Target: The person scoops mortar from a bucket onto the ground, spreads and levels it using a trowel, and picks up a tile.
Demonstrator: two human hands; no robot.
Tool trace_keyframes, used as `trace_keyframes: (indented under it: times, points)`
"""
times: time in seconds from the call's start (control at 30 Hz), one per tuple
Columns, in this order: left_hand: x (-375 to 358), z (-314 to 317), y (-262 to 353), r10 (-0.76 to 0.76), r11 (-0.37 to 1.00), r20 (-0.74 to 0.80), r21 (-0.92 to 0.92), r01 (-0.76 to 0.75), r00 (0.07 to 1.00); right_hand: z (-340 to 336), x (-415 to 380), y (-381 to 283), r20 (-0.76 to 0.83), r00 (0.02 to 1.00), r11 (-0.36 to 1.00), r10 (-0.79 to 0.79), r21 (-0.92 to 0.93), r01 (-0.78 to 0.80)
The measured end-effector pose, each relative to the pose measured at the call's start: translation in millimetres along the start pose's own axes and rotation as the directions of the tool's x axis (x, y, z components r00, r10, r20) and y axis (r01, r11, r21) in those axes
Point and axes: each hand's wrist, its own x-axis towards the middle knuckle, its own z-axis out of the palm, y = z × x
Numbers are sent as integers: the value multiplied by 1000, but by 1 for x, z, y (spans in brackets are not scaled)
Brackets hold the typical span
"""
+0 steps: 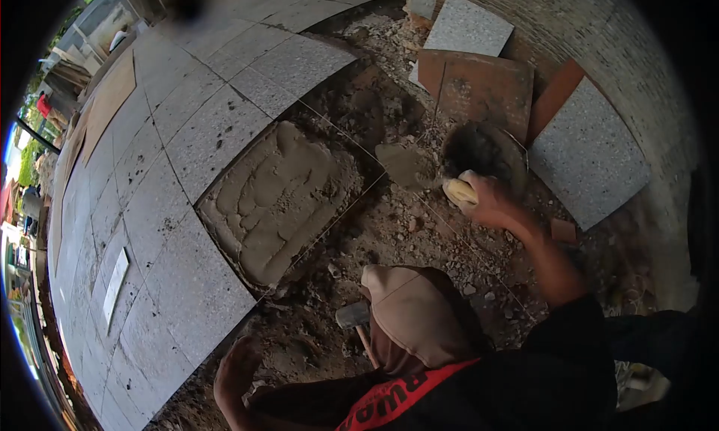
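My right hand (490, 200) grips the yellowish handle of a trowel (460, 191); its mortar-coated blade appears to point left, over the dirt. Just behind the hand is a round, dark container (517, 158) with grey mortar inside. At the lower left, my left hand (238, 367) hangs near the tile edge, its fingers loosely bent, partly in shadow, with nothing visible in them. Between the hands, wet mortar (281, 199) lies spread in a rectangular bed against the laid tiles (202, 281). A mallet (352, 316) rests beside my knee (419, 307), its handle partly hidden.
Taut strings cross the rubble-strewn dirt (442, 244). Loose speckled tiles (592, 158) and reddish-backed ones (483, 86) lean near the brick wall (592, 26). A narrow white strip (116, 289) lies on the tiled floor. A person in red (46, 109) is far off at left.
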Motion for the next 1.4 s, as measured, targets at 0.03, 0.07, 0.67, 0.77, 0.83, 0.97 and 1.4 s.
trace_keyframes:
  times: [0.03, 0.07, 0.67, 0.77, 0.83, 0.97, 1.4]
  points:
    - [4, -1, 1, -24, 1000, 10, 15, 24, 1000, -19, -18, 32, -56, 995, 990, 88, -109, -93]
    - [15, 1, 3, 6, 1000, 49, 30, -8, 999, -34, -30, 54, -100, 990, 954, 103, -271, -127]
    - [58, 5, 4, -4, 988, 52, 153, -4, 999, 26, -10, 126, 99, 895, 710, 436, 573, -409]
    - [71, 11, -12, -30, 997, 76, 69, 25, 997, 16, -24, 105, -76, 880, 764, 470, 535, -361]
    - [70, 12, -25, -9, 1000, 53, 4, 8, 999, -1, -24, 85, -134, 887, 807, 441, 491, -327]
    - [67, 10, -37, 104, 994, -17, 45, -103, 994, -22, 2, 38, -92, 949, 833, 303, 509, -216]
    - [-62, -10, 35, -29, 999, -338, 11, 34, 941, 121, 254, -142, -118, 949, 926, -292, -281, 250]
